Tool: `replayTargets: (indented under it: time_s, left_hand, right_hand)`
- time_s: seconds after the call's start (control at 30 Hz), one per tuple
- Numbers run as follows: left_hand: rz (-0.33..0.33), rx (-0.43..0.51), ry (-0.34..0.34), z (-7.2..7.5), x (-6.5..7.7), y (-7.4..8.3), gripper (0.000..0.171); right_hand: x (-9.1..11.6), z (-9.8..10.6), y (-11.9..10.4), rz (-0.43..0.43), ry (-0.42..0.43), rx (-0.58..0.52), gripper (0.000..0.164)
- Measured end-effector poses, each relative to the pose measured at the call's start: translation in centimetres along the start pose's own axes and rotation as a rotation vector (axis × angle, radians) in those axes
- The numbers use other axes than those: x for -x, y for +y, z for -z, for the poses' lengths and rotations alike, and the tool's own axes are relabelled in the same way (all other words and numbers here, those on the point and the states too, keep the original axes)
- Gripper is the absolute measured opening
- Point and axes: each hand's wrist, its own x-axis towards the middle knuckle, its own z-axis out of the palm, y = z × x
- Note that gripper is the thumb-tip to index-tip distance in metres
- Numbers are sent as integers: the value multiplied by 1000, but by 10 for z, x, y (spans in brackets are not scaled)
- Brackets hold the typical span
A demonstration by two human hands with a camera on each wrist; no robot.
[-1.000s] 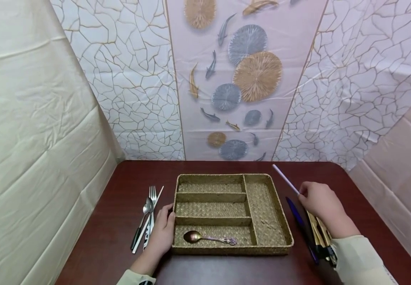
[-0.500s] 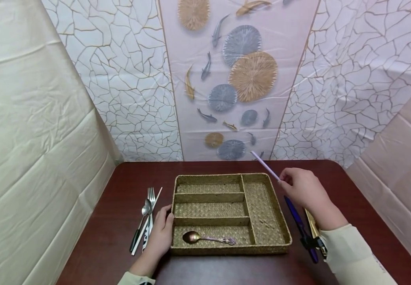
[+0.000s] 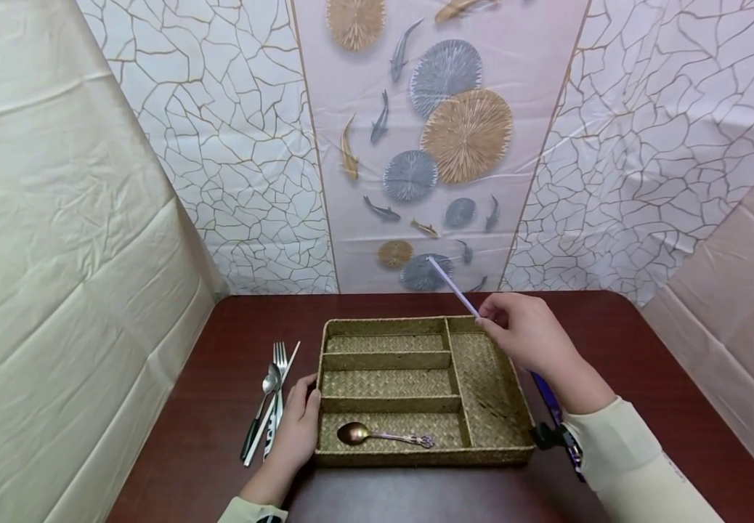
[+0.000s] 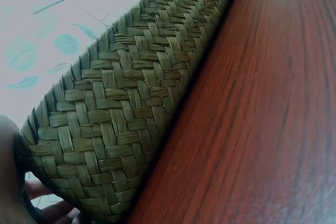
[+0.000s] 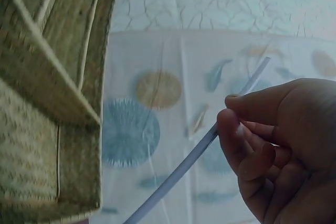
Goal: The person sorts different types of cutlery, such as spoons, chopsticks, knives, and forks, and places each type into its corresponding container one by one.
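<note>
Left hand (image 3: 300, 425) touches a tray (image 3: 426, 459), spoon (image 3: 354, 434) in its near-left compartment.

Curtained-off space, room type unclear: printed cloth backdrop (image 3: 410, 145), cream side drape (image 3: 76, 261), dark wood-grain table (image 3: 181, 428).

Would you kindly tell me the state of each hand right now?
Left hand: open, resting against the left side of the woven tray.
Right hand: closed, pinching a pale purple stick.
</note>
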Motion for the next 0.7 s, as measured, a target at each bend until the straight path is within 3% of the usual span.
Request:
replayTargets:
  time_s: [0.27, 0.5, 0.7]
  left_hand:
    - [-4, 25, -11, 3, 0, 8, 41]
    - [38, -7, 8, 1, -2, -1, 38]
    - [38, 47, -1, 1, -1, 5, 38]
  right_hand:
    - [-4, -21, -22, 35, -15, -107, 7]
    - [-10, -54, -35, 149, -27, -232, 8]
    - [-10, -75, -39, 211, -128, -269, 8]
